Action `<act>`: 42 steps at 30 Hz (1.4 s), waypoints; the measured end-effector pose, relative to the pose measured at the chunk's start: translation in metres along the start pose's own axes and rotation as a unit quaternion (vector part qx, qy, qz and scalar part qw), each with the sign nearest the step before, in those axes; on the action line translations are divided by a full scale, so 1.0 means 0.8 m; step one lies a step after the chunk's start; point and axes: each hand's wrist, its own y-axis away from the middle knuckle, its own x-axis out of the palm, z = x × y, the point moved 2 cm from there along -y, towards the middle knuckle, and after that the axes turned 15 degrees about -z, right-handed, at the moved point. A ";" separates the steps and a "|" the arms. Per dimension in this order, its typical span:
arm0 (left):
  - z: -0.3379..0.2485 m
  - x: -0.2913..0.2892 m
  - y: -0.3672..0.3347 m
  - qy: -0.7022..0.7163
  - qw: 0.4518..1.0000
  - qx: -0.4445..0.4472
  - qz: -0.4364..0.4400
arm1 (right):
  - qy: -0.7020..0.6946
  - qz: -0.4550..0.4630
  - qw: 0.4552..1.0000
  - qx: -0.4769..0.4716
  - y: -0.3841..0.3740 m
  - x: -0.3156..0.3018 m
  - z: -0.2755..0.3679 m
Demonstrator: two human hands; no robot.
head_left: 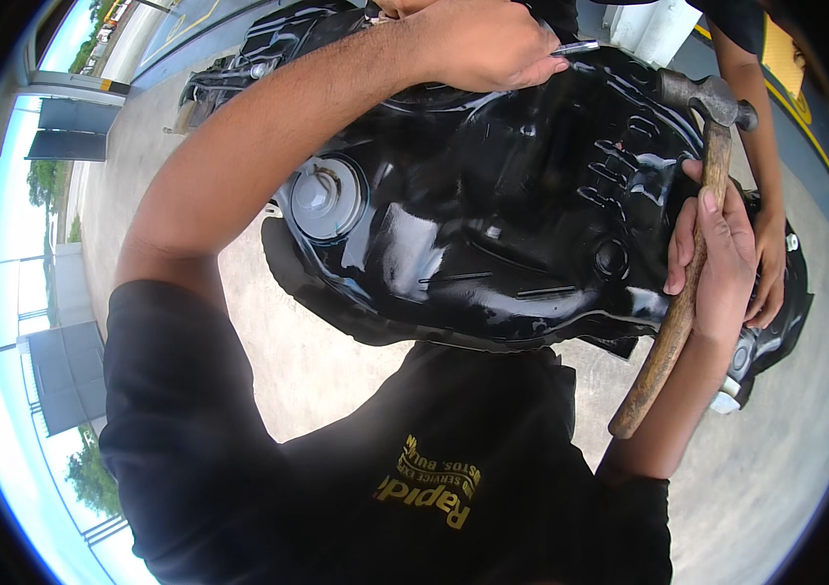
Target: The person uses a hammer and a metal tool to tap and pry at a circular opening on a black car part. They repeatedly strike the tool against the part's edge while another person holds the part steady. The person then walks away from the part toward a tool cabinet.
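Observation:
My right hand (721, 258) grips a ball-peen hammer (713, 171) partway along its worn wooden handle. The metal head points away from me, over the right end of a large glossy black tank (521, 205) that looks like a vehicle fuel tank. At the tank's far edge, my left hand (497, 49) is closed around a thin shiny metal tool (575, 47). Only the tool's right-hand end shows, so its exact kind is unclear. On the tank's left side sits a round grey-white fitting (325, 198).
At the right, another person's hand (770, 283) hangs beside the tank, close to my right wrist. Part of another hand (397, 8) shows at the top edge. More black parts (229, 83) lie at the far left. Underneath is a pale concrete floor (307, 375).

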 end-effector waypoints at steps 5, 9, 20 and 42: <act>-0.002 0.002 0.000 -0.007 1.000 0.027 -0.003 | -0.021 0.004 0.999 -0.025 -0.019 0.028 0.003; -0.006 0.004 0.001 -0.019 0.999 0.039 -0.012 | 0.019 0.026 0.999 -0.010 -0.013 0.047 -0.005; 0.001 0.008 0.006 -0.005 0.999 0.043 -0.024 | 0.009 0.042 0.999 -0.013 -0.018 0.049 -0.011; 0.002 0.010 0.013 0.015 0.999 0.028 -0.009 | 0.054 0.011 0.999 -0.001 -0.019 0.035 -0.004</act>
